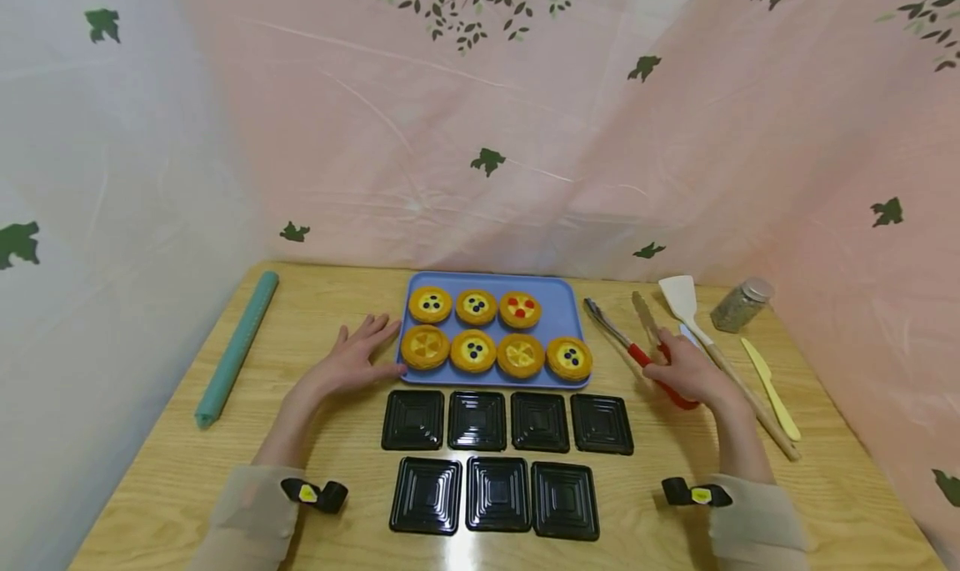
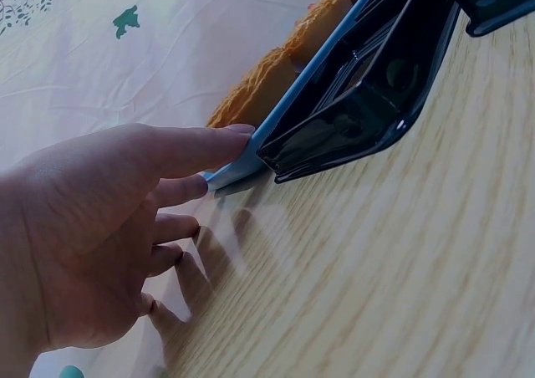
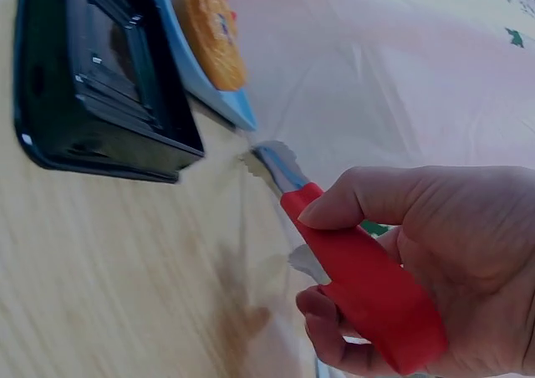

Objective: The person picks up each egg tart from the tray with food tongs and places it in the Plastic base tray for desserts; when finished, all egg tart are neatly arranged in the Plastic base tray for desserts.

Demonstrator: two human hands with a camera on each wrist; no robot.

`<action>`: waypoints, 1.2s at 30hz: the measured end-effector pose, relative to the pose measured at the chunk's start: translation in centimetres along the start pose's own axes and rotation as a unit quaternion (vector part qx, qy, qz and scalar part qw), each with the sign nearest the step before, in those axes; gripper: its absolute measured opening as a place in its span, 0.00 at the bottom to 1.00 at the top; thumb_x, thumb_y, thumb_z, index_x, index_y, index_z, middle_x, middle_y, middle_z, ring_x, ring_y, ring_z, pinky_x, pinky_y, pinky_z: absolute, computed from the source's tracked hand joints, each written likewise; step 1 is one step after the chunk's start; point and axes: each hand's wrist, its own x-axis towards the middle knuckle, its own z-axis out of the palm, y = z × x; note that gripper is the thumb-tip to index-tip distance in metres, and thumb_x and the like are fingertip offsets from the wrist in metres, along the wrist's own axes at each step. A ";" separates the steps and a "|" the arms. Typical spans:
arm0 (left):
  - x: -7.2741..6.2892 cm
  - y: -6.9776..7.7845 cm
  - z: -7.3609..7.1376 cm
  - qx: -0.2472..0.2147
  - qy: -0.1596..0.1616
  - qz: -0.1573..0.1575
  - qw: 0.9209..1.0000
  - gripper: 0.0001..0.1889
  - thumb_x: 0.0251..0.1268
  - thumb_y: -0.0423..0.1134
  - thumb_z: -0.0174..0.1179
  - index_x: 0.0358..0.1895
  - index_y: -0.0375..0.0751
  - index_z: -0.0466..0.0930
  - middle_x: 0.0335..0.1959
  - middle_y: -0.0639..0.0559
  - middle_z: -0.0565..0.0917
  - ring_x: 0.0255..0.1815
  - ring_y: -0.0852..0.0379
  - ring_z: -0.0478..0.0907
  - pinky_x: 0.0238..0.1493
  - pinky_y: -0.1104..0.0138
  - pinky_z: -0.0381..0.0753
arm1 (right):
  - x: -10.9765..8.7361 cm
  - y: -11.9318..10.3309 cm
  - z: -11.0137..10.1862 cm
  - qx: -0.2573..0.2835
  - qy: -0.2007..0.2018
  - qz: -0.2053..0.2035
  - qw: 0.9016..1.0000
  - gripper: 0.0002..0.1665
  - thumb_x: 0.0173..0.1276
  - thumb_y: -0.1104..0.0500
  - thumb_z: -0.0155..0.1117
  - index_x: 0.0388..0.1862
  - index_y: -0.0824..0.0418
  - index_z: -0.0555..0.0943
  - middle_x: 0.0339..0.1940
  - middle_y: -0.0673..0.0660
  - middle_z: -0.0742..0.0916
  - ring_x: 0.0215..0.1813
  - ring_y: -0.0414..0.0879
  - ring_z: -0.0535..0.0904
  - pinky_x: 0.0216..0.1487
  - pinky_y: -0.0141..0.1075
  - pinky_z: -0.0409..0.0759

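My left hand [image 1: 354, 363] touches the left edge of a blue tray [image 1: 558, 308], its fingers spread and fairly straight. In the left wrist view the thumb [image 2: 213, 148] lies at the tray's rim. Several tarts [image 1: 521, 355] sit on the tray in two rows, topped with blue berries, red fruit or yellow pieces. At the right, my right hand [image 1: 692, 373] grips the red handle of metal-headed tongs [image 1: 617, 331]. The right wrist view shows the thumb on top of the red handle [image 3: 368, 290] and the fingers curled beneath. A serrated knife [image 1: 644, 311] lies just beyond that hand.
Several black plastic containers [image 1: 478, 421] stand in two rows before the tray. A teal rolling pin [image 1: 238, 350] lies far left. On the right are a white spatula [image 1: 681, 298], a yellow knife [image 1: 771, 388] and a glass jar [image 1: 738, 307]. A patterned curtain [image 1: 420, 137] hangs behind.
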 end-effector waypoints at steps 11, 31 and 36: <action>-0.2 0.1 -0.2 0.001 0.000 -0.002 1.000 0.45 0.70 0.59 0.61 0.82 0.40 0.55 0.84 0.31 0.49 0.86 0.29 0.38 0.80 0.30 0.27 | -1.5 0.8 -2.0 0.035 0.013 0.012 0.999 0.50 0.74 0.54 0.62 0.81 0.78 0.48 0.74 0.83 0.68 0.67 0.74 0.72 0.63 0.66 0.75; 0.2 0.2 0.0 0.000 -0.007 0.000 1.000 0.45 0.70 0.59 0.61 0.82 0.40 0.55 0.84 0.32 0.49 0.86 0.30 0.37 0.80 0.31 0.27 | -1.4 -0.7 -3.3 0.001 0.053 -0.032 0.998 0.46 0.74 0.49 0.63 0.81 0.68 0.59 0.67 0.75 0.78 0.52 0.61 0.78 0.47 0.45 0.77; 0.0 0.1 -0.1 0.001 -0.003 0.002 1.000 0.45 0.70 0.60 0.60 0.82 0.40 0.55 0.84 0.31 0.49 0.85 0.29 0.38 0.80 0.30 0.27 | -0.4 -2.0 -3.3 -0.009 0.053 -0.074 0.996 0.45 0.73 0.42 0.65 0.78 0.67 0.66 0.62 0.70 0.84 0.52 0.59 0.82 0.45 0.43 0.81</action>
